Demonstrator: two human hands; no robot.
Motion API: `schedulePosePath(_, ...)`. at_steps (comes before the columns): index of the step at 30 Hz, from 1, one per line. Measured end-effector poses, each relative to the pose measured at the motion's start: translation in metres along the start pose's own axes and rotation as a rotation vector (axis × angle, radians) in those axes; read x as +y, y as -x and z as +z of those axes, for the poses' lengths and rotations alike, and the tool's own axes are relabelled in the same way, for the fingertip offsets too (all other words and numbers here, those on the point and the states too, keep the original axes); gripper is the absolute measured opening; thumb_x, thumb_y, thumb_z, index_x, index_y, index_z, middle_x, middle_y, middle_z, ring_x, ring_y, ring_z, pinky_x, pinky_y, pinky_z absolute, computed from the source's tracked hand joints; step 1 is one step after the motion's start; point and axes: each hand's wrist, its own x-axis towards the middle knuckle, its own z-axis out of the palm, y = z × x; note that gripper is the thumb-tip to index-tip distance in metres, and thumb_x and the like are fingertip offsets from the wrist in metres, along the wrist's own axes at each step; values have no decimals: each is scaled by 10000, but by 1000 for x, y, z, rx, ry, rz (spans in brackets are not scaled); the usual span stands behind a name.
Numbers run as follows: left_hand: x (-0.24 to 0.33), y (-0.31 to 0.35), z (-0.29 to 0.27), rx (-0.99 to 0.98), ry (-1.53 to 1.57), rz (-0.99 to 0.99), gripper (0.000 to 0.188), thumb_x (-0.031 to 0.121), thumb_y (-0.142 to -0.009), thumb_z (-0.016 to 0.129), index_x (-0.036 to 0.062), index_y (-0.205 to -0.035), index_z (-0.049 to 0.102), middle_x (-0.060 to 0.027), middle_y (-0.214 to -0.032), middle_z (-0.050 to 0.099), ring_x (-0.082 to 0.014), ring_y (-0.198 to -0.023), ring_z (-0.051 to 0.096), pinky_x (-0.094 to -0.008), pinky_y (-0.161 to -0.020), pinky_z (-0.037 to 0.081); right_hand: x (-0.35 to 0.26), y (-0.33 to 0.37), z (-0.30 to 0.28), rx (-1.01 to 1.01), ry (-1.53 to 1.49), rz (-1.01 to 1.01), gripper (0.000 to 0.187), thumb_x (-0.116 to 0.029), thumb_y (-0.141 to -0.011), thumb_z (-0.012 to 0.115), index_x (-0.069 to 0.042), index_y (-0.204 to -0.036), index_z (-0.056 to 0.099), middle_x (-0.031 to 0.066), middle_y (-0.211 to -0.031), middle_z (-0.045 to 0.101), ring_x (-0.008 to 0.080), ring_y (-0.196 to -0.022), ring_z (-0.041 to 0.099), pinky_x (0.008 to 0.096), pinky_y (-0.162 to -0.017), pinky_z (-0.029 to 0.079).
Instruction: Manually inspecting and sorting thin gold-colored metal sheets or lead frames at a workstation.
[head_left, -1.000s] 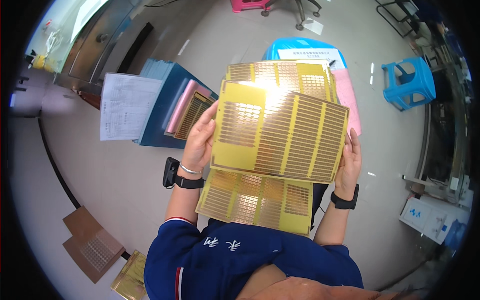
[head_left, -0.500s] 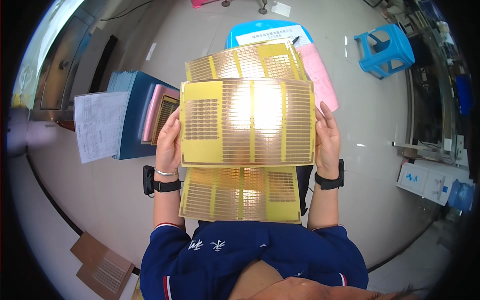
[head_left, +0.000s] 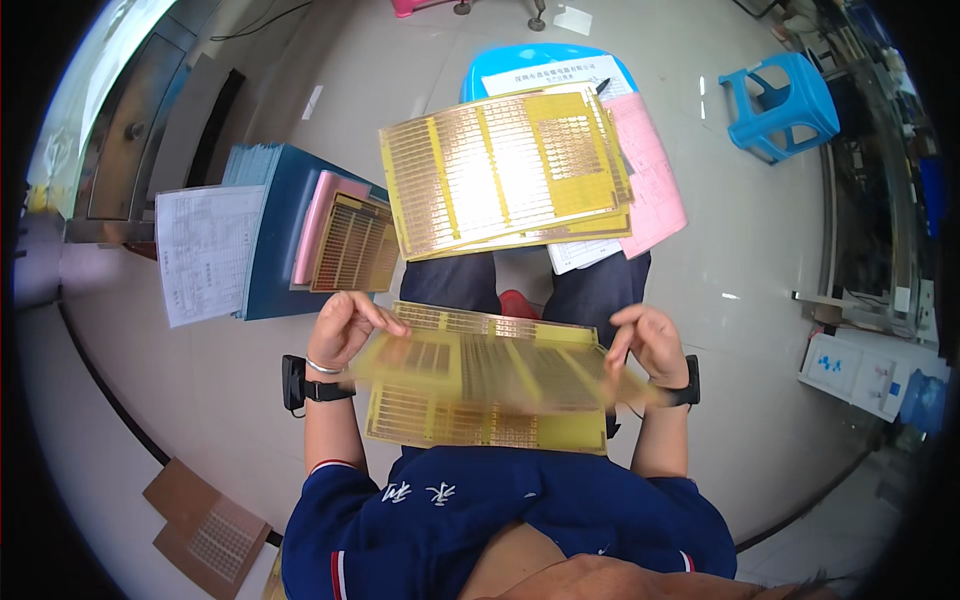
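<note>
A yellow-and-copper circuit board panel (head_left: 500, 372), smeared by motion, is tilted nearly edge-on between my hands, above my lap. My left hand (head_left: 345, 328) grips its left end with bent fingers. At its right end my right hand (head_left: 650, 345) holds on, fingertips slightly blurred. Beneath it, a similar circuit board panel (head_left: 470, 428) lies across my lap, partly covered. Farther ahead, a small stack of such panels (head_left: 505, 165) rests at the near side of a blue stool (head_left: 500, 60), over papers.
Pink paper (head_left: 650, 190) and a pen (head_left: 603, 86) lie by the stack. At left, a dark blue pile (head_left: 265, 260) bears a pink sheet, smaller panels (head_left: 352, 245) and printed sheets (head_left: 205, 250). Another blue stool (head_left: 785, 105) stands far right. Brown boards (head_left: 205, 530) lie lower left.
The panel in my hands has come down toward me and tipped from face-up to nearly edge-on. The stack ahead is now uncovered.
</note>
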Motion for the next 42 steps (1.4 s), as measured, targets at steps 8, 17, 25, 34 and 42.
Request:
schedulePosePath(8, 1, -26, -11, 710, -136, 181, 321, 249, -961, 431, -20, -1113, 516, -157, -1022, 614, -204, -890, 630, -295, -777, 541, -8, -27, 5, 257, 283, -150, 332, -207, -963, 421, 37, -1169, 509, 166, -982, 642, 187, -845, 632, 294, -743, 510)
schedulePosePath(17, 5, -88, -8, 607, -270, -96, 262, 105, -922, 496, -49, -1134, 484, -110, -948, 620, -116, -740, 633, -207, -633, 539, -25, -108, 3, 669, 1353, -511, 373, -64, -847, 513, -6, -1216, 496, 184, -1229, 503, 317, -1147, 453, 386, -962, 369)
schedulePosePath(25, 1, -93, -6, 608, -440, -143, 183, 96, -907, 519, -26, -1042, 544, -57, -871, 642, -71, -720, 618, -198, -611, 517, -23, -106, 7, 719, 1379, -399, 342, -91, -877, 511, -19, -1211, 510, 153, -1164, 555, 250, -1033, 520, 348, -885, 417)
schedulePosePath(34, 18, -69, 29, 572, -541, 71, 297, 112, -892, 549, -24, -1156, 559, -75, -1060, 619, -116, -941, 579, -254, -834, 459, -25, -83, 8, 646, 269, -287, 297, -142, -950, 463, 60, -1158, 523, 79, -1045, 604, 115, -939, 567, 240, -804, 462)
schedulePosePath(42, 22, -59, 46, 475, -353, 60, 322, 143, -901, 549, -8, -1184, 524, -76, -1054, 627, -103, -923, 597, -237, -783, 487, -26, -72, 15, 663, 182, -306, 307, -166, -960, 439, 51, -1161, 520, 83, -1077, 596, 127, -961, 575, 254, -818, 467)
